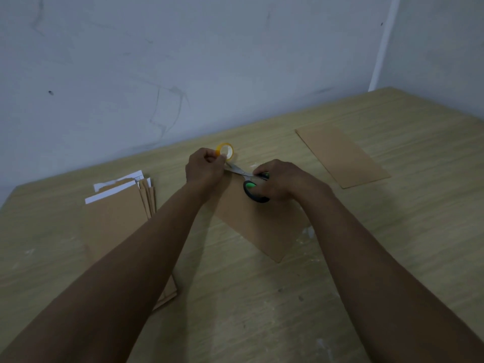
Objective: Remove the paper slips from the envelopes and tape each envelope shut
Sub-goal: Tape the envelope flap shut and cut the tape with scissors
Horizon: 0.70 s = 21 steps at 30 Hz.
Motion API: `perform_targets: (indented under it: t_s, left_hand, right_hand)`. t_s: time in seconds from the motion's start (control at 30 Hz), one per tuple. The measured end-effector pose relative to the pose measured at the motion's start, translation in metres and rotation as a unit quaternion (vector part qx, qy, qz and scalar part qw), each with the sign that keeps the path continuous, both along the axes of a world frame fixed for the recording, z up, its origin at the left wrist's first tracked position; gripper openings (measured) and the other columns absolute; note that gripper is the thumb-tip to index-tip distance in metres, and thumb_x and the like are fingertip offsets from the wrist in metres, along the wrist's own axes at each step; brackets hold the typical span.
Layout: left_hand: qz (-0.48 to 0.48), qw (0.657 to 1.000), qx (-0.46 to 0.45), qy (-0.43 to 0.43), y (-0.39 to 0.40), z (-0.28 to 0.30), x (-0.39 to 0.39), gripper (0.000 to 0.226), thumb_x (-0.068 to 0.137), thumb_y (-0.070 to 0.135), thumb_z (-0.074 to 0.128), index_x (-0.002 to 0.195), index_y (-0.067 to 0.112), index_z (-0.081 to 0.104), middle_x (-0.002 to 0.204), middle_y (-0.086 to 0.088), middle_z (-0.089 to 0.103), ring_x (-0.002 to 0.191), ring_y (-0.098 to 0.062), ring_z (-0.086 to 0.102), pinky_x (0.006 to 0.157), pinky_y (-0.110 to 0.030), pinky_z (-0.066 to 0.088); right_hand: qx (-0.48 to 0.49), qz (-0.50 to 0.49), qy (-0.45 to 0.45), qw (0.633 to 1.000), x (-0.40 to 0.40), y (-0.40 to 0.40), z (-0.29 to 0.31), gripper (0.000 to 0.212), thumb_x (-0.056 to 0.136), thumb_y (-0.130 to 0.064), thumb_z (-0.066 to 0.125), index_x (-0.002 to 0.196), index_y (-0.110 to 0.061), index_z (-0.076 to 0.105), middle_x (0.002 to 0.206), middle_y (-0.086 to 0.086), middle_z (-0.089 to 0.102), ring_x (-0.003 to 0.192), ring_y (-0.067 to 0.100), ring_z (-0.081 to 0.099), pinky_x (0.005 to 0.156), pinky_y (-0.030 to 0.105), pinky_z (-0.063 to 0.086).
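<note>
Your left hand [205, 170] pinches a roll of clear tape [225, 151] with a yellow core, held upright just above the far edge of a brown envelope [258, 226] that lies flat on the wooden counter [262, 310] in front of you; your right hand [281, 180] grips a pair of scissors [248, 180] with black and green handles, fingers curled through the loops, the metal blades pointing left toward the tape and reaching your left hand's fingers; whether the blades stand apart or closed cannot be told, since the left hand hides their tips; both hands meet over the far end of the envelope, forearms stretched out across the counter; to your left sits a stack of brown envelopes [117, 213], fanned slightly at its right side, with white paper slips [117, 180] showing at its far end, some sticking out from the envelopes; well apart to the right, nearer the far corner, a single brown envelope [343, 157] lies flat and alone; behind the counter rises a scuffed pale wall [183, 61]; pale smears mark the counter by your right forearm
</note>
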<state>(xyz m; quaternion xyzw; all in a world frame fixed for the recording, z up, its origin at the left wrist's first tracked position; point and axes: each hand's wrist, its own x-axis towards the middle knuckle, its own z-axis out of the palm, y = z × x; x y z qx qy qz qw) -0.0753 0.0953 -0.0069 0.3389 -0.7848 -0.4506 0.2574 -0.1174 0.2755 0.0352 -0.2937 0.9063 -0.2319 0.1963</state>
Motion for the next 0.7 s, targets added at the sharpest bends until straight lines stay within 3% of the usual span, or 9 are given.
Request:
perform_targets:
  t_s: [0.13,0.23,0.4,0.7]
  left_hand:
    - [-0.013,1.000,0.016,0.001,-0.003,0.000,-0.001,0.013,0.089,0.032,0.070,0.081,0.023,0.063,0.078,0.003,0.064,0.077,-0.018,0.058,0.070,-0.031,0.045]
    - [-0.035,0.999,0.041,-0.003,-0.003,0.001,-0.002,0.016,0.089,0.034,0.070,0.081,0.024,0.061,0.080,-0.001,0.066,0.078,-0.022,0.061,0.072,-0.033,0.047]
    - [-0.087,0.994,0.062,-0.037,-0.003,0.005,-0.004,0.017,0.094,0.033,0.065,0.090,0.020,0.055,0.105,-0.017,0.068,0.084,-0.023,0.058,0.069,-0.031,0.040]
    - [-0.121,0.988,0.077,-0.057,0.002,0.011,-0.007,0.020,0.099,0.040,0.056,0.094,0.022,0.047,0.104,-0.017,0.062,0.073,-0.020,0.048,0.058,-0.030,0.034]
  right_hand:
    - [0.008,0.010,0.011,1.000,0.001,-0.003,0.004,0.049,0.088,-0.044,0.067,0.133,-0.024,0.059,0.138,0.003,0.056,0.119,0.025,0.056,0.100,0.038,0.048]
    - [0.014,0.014,0.016,1.000,0.002,-0.005,0.005,0.046,0.090,-0.042,0.066,0.132,-0.023,0.061,0.137,0.004,0.057,0.118,0.026,0.056,0.101,0.041,0.048]
    - [0.027,0.019,0.035,0.999,0.001,-0.005,0.007,0.047,0.093,-0.039,0.064,0.138,-0.025,0.057,0.142,0.002,0.053,0.123,0.025,0.053,0.102,0.038,0.047]
    - [0.020,0.016,0.040,0.999,-0.001,-0.005,0.005,0.046,0.096,-0.036,0.061,0.139,-0.026,0.055,0.145,0.002,0.051,0.123,0.026,0.053,0.101,0.036,0.047]
